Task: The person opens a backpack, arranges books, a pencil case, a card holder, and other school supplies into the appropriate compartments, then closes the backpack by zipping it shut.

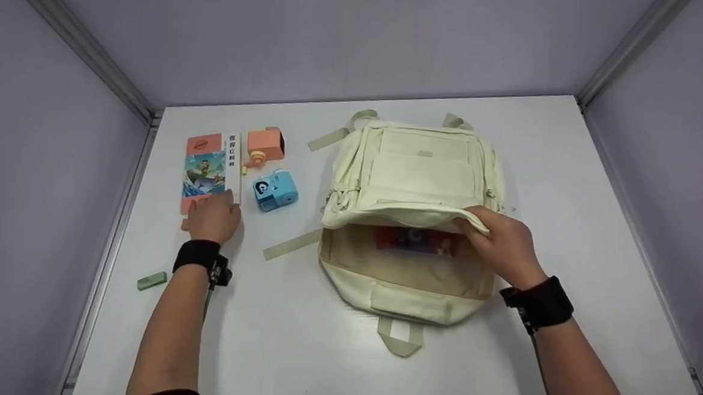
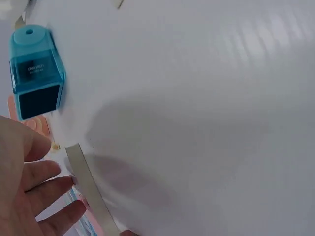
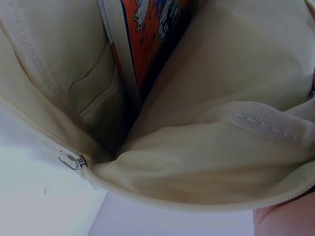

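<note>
My left hand [image 1: 213, 217] reaches over the near end of a coral book [image 1: 204, 173] with an illustrated cover and a white strip of characters. In the left wrist view its fingers [image 2: 54, 194] lie loosely bent against the book's pale edge [image 2: 91, 189]. A cream backpack [image 1: 425, 171] lies with its main compartment gaping. My right hand [image 1: 505, 242] pinches the raised edge of the opening at its right side. Inside, a book with a red and blue cover [image 3: 152, 37] shows in the right wrist view, a pale edge beside it.
Right of the coral book are an orange crank pencil sharpener [image 1: 265, 143] and a blue pencil sharpener [image 1: 275, 190]. A green eraser [image 1: 152, 280] lies near the table's left edge. Backpack straps [image 1: 292, 244] spread leftward on the white table [image 1: 295, 351]. Walls enclose the back and sides.
</note>
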`<state>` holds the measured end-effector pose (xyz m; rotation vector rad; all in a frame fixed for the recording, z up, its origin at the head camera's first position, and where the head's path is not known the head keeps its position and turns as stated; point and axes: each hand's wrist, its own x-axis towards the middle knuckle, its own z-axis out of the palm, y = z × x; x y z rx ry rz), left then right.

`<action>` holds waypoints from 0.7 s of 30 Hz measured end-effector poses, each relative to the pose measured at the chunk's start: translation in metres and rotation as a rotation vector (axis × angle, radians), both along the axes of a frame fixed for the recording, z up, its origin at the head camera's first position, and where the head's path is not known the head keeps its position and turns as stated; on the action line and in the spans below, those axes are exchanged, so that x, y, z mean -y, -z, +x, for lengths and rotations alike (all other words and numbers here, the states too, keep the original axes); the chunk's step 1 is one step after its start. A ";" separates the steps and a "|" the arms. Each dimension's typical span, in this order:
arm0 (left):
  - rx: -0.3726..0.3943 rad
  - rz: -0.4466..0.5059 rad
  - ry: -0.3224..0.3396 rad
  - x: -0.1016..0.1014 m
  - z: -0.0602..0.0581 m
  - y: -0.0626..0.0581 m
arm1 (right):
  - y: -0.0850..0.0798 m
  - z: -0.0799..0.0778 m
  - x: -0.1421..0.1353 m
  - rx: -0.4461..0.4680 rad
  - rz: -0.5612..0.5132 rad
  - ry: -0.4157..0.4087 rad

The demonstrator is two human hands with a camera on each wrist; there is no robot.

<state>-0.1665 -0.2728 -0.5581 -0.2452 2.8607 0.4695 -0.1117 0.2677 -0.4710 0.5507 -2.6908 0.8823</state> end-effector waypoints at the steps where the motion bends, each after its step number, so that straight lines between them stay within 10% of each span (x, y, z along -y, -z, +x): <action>1: 0.000 0.004 -0.020 0.002 -0.002 0.001 | 0.000 0.000 0.000 0.002 -0.002 0.001; 9: 0.032 -0.058 -0.096 0.004 0.003 0.017 | 0.000 0.000 -0.001 0.036 -0.011 0.000; 21: 0.110 -0.123 -0.142 -0.022 0.011 -0.004 | -0.002 0.000 -0.001 0.011 -0.014 -0.009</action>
